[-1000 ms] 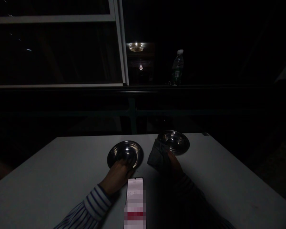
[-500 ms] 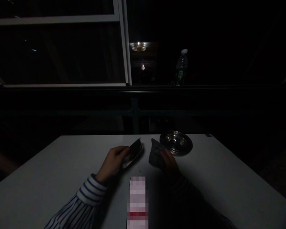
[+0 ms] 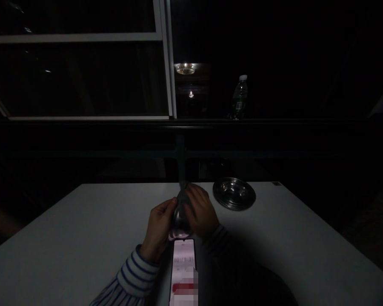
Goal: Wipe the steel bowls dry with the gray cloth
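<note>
My left hand (image 3: 159,225) grips the rim of a shiny metal dish (image 3: 179,229), tilted up above the white table. Pressed against the inside of that dish is a dark grey cloth (image 3: 183,199), held by my right hand (image 3: 201,210) with its fingers bent over it. The cloth and fingers hide much of the dish. To the right, apart from both hands, several metal dishes (image 3: 234,206) appear stacked on the table. Just below the held dish lies a phone (image 3: 183,253) with a lit timer screen.
The white table (image 3: 92,221) fills the lower view in dim light. Behind it run a dark rail and a ledge bearing a plastic bottle (image 3: 240,100) with a white cap. A white window frame (image 3: 166,76) stands at the upper left.
My right hand has moved left with the cloth, from beside the dish onto it. The dish now faces me more, and my left hand has shifted slightly right and down.
</note>
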{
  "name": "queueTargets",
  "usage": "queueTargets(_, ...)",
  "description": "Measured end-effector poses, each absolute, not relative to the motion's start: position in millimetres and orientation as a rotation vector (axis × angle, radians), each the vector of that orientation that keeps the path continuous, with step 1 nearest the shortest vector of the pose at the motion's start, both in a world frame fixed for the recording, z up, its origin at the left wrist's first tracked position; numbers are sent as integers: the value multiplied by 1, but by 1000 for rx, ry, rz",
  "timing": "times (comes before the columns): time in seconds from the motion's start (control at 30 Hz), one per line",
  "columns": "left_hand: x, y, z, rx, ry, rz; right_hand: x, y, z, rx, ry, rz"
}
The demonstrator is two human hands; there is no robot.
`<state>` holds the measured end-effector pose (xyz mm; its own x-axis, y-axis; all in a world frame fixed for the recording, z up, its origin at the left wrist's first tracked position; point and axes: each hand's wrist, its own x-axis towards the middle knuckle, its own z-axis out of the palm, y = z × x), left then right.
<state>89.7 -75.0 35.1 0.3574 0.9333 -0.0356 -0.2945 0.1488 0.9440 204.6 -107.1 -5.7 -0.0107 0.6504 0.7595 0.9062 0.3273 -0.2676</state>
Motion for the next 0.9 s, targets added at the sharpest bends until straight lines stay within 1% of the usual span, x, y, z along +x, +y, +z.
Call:
queueTargets(0.07, 89, -77, 35, 1024, 779, 1068, 204, -106, -3, -1407, -1722, -393)
queueTargets(0.2, 89, -81, 35, 977, 789, 1128, 200, -106, -3, -1290, -1881, -473)
queueTargets(0.33, 91, -83, 32, 929, 763, 1120, 202, -105, -3, -1368, -1762, -425)
queueTargets(0.43, 91, -84, 29, 917, 757, 1119, 203, -104, -3, -1258, -1897, -449)
queueTargets(0.57, 92, -84, 26, 899, 761, 1115, 206, -101, -2, -1385, -1732, -327)
queueTargets(0.7, 92, -84, 23, 878, 750, 1127, 209, -96, 2, -1250, -1922, -396)
queueTargets(0.83, 91, -85, 26, 859, 736, 1117, 207, -96, 3, -1415, -1751, -293)
queueTargets(0.9, 90, -84, 29, 869, 748, 1147, 200, -102, 0, -1343, -1843, -364)
